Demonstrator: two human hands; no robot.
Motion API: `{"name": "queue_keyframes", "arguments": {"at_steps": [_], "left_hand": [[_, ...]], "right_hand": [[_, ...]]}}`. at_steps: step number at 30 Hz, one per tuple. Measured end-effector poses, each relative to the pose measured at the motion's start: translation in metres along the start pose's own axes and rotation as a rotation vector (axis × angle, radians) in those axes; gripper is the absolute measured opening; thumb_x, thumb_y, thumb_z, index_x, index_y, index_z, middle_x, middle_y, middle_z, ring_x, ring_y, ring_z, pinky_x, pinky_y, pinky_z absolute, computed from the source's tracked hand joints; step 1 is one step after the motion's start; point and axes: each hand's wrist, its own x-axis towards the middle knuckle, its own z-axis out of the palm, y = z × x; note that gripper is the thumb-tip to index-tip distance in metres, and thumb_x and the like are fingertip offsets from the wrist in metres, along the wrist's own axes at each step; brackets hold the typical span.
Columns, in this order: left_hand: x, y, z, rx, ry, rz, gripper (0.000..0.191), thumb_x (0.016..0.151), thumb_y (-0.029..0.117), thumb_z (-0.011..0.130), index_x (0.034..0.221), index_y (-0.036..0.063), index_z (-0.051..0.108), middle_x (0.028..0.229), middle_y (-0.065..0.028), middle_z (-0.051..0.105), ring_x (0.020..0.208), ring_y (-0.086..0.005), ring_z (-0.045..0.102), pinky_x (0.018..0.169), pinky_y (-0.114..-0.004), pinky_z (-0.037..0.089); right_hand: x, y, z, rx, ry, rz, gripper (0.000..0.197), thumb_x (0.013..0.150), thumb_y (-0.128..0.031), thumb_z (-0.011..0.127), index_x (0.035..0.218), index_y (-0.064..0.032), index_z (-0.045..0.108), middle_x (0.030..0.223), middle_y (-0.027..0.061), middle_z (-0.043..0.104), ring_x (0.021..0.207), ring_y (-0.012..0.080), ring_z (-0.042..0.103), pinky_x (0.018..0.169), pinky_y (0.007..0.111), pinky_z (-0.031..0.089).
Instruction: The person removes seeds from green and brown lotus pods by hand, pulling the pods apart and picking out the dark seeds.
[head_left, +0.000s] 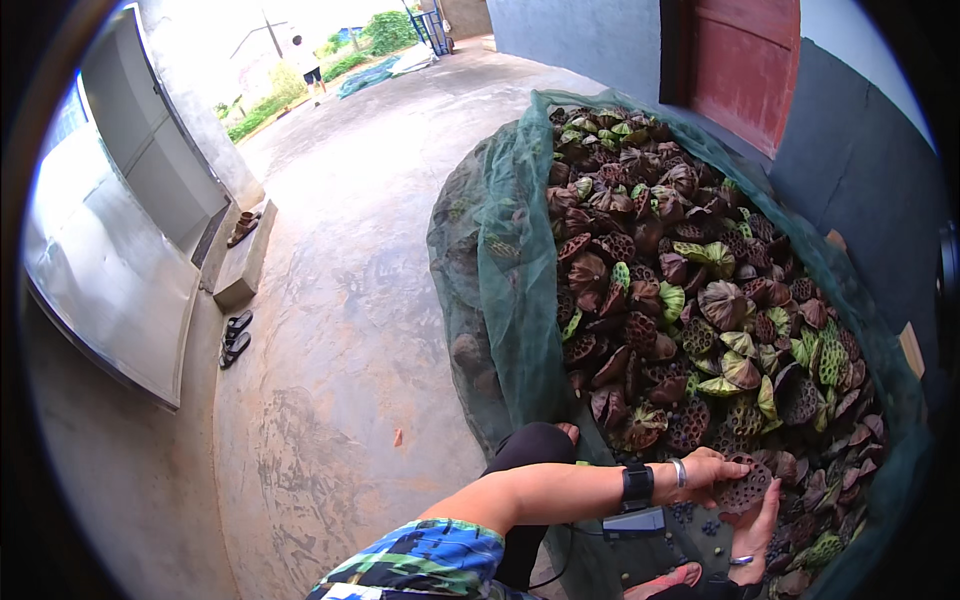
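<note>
Between both hands is a brown lotus seed pod (744, 484) with open holes in its face. My left hand (705, 476), wearing a metal bangle and a black wrist strap, grips its upper left edge with the thumb on the face. From below and to the right, my right hand (756, 529) holds the same pod. A large heap of brown and green lotus seed pods (660, 300) lies beyond the hands on green netting (529, 285). Loose dark seeds (709, 527) are scattered beneath the hands. Some fingers are hidden by the pod.
A grey device (634, 523) with a cable sits below my left wrist. Sandals (234, 340) lie on the concrete floor, beside a step (244, 259). A metal door (112, 255) stands at left, and a blue-grey wall (855, 180) at right. A person (309, 64) stands far off.
</note>
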Motion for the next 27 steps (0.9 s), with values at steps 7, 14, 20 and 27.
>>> {"name": "queue_keyframes", "arguments": {"at_steps": [7, 14, 20, 27], "left_hand": [[-0.001, -0.010, 0.008, -0.049, 0.056, 0.001, 0.040, 0.078, 0.031, 0.065, 0.098, -0.0006, 0.052, 0.085, -0.0091, 0.058, 0.068, -0.0189, 0.059, 0.052, -0.030, 0.049], [0.006, -0.008, 0.002, 0.052, 0.116, 0.059, 0.045, 0.079, 0.039, 0.061, 0.097, -0.0023, 0.055, 0.090, -0.0099, 0.059, 0.081, -0.0219, 0.060, 0.067, -0.035, 0.050], [0.038, -0.023, -0.015, 0.521, 0.334, 0.353, 0.058, 0.080, 0.045, 0.056, 0.108, -0.0052, 0.053, 0.095, -0.0116, 0.060, 0.087, -0.0199, 0.058, 0.078, -0.030, 0.046], [0.005, -0.012, 0.000, 0.184, 0.087, 0.146, 0.031, 0.082, 0.019, 0.060, 0.106, 0.0017, 0.052, 0.078, -0.0062, 0.060, 0.051, -0.0120, 0.055, 0.046, -0.026, 0.047]], "right_hand": [[-0.014, 0.000, 0.003, -0.117, 0.023, -0.079, 0.054, 0.082, -0.051, 0.048, 0.113, -0.0061, 0.050, 0.100, 0.0046, 0.055, 0.082, 0.0150, 0.058, 0.049, 0.022, 0.047], [-0.008, 0.007, -0.010, -0.172, 0.013, -0.041, 0.059, 0.077, -0.049, 0.054, 0.119, -0.0089, 0.046, 0.108, 0.0050, 0.055, 0.092, 0.0181, 0.057, 0.049, 0.028, 0.049], [-0.007, 0.005, -0.003, -0.112, 0.054, -0.043, 0.057, 0.078, -0.049, 0.053, 0.118, -0.0096, 0.047, 0.107, 0.0039, 0.055, 0.092, 0.0166, 0.057, 0.048, 0.027, 0.049], [-0.006, 0.012, -0.009, -0.027, 0.097, 0.002, 0.056, 0.082, -0.049, 0.048, 0.120, -0.0067, 0.045, 0.107, 0.0066, 0.055, 0.091, 0.0197, 0.057, 0.053, 0.029, 0.051]]}}
